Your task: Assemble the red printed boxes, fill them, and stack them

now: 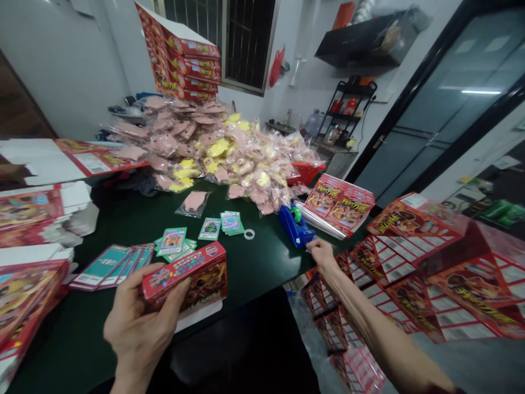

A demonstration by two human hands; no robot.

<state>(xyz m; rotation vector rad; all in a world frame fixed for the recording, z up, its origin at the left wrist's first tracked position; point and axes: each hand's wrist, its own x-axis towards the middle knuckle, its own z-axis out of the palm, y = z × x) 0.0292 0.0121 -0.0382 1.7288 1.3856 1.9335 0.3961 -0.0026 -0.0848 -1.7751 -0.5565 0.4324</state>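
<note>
My left hand is closed around a red printed box, held just above the near edge of the dark green table. My right hand reaches out to the blue tape dispenser and pinches at its front end, where the tape comes off; the tape itself is too thin to make out. Green cards and a row of teal and pink card packs lie on the table just beyond the box. A small white ring lies near the dispenser.
A large heap of pink and yellow bagged items covers the far side of the table. Flat red cartons pile up at left, finished red boxes at right, and more boxes stack behind the heap.
</note>
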